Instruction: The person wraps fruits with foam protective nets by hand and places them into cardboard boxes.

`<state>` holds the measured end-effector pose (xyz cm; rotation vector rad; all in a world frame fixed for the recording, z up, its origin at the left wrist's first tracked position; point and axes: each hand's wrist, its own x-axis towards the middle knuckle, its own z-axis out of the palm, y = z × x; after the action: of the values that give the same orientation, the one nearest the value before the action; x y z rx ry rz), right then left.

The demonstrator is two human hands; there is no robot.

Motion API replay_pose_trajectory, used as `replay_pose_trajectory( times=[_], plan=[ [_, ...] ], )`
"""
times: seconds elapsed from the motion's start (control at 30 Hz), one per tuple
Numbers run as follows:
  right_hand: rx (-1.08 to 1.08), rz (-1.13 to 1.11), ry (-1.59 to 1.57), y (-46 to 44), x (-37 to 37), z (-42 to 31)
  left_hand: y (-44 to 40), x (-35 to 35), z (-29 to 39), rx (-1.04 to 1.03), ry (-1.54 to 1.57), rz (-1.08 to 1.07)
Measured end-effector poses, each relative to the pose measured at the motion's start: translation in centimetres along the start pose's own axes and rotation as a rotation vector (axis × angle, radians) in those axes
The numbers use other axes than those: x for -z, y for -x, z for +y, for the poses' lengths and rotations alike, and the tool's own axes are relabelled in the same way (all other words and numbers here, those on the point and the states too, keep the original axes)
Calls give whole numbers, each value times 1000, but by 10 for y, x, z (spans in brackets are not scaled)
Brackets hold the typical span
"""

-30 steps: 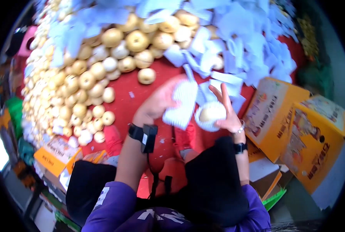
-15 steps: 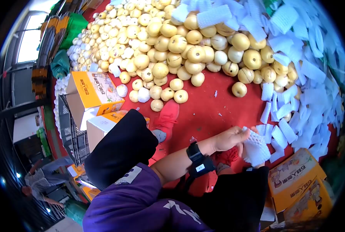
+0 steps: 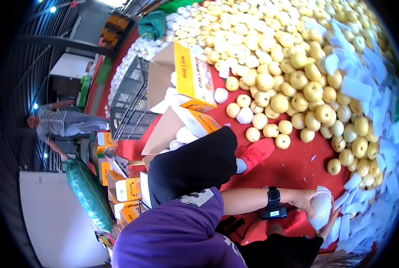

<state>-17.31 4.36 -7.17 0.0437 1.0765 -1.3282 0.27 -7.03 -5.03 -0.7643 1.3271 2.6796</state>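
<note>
A round fruit in a white foam net (image 3: 320, 209) is between my two hands at the lower right. My left hand (image 3: 303, 199), with a black watch on its wrist, grips the near side of the net, fingers closed. My right hand (image 3: 328, 227) curls around the far and lower side; the foam hides part of it. The net fits tightly, so little of the fruit itself shows. Loose white foam nets (image 3: 355, 207) lie just right of my hands. Beyond is a large heap of yellow, dark-streaked fruit (image 3: 313, 91).
Opened orange-and-white cartons (image 3: 194, 80) stand left of my knee; a nearer carton (image 3: 163, 129) holds foam-netted fruit. Grey plastic crates (image 3: 130, 100) stand behind them. At far left, a person (image 3: 61, 123) in a striped top touches a long green sack (image 3: 88, 194).
My view has swung left, bringing more cartons and the other person into sight. The foam net now looks rounder and fuller, and my right hand shows more around it.
</note>
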Motion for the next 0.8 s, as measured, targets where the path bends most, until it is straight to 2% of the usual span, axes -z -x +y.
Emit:
replay_pose_trajectory(
  times=[0.03, 0.07, 0.13, 0.17, 0.27, 0.33, 0.37, 0.4, 0.43, 0.47, 0.53, 0.6, 0.67, 0.73, 0.77, 0.8],
  plan=[
    [-17, -58, -121, 2, -8, -1, -1, -1, -8, -190, 340, -52],
    [-9, -95, -151, 2, -14, -2, 5, -8, -7, -207, 341, -37],
    [36, -152, -153, 0, -27, -3, 17, -18, 4, -179, 672, -201],
    [74, -162, -120, -2, -33, -5, 17, -17, 0, -243, 694, -269],
    [231, -149, 41, -4, -52, -18, 44, -17, 32, -347, 659, -215],
    [400, -84, 278, -5, -67, -36, 49, -10, 37, -419, 495, -104],
    [509, -50, 525, -5, -76, -44, 56, -5, 43, -545, 203, 179],
    [635, -33, 841, -2, -90, -49, 69, -5, 55, -658, -94, 473],
    [962, 72, 1392, 18, -123, -49, 74, -6, 59, -636, -174, 561],
    [970, 111, 1543, 20, -127, -47, 81, -8, 62, -602, -256, 660],
    [1362, 52, 1389, 8, -135, -42, 86, -18, 65, -792, -455, 920],
    [1283, 50, 1369, 28, -166, -45, 115, -30, 81, -851, -566, 1077],
    [1143, 0, 1622, 11, -155, -61, 139, -37, 91, -902, -584, 1136],
    [1252, -112, 1673, 109, -253, -57, 166, -45, 101, -946, -556, 1180],
    [1264, -126, 1672, 121, -266, -56, 175, -44, 104, -1091, -532, 1242],
    [1157, -376, 1533, 130, -275, -57, 192, -42, 107, -1073, -477, 1218]
  ],
)
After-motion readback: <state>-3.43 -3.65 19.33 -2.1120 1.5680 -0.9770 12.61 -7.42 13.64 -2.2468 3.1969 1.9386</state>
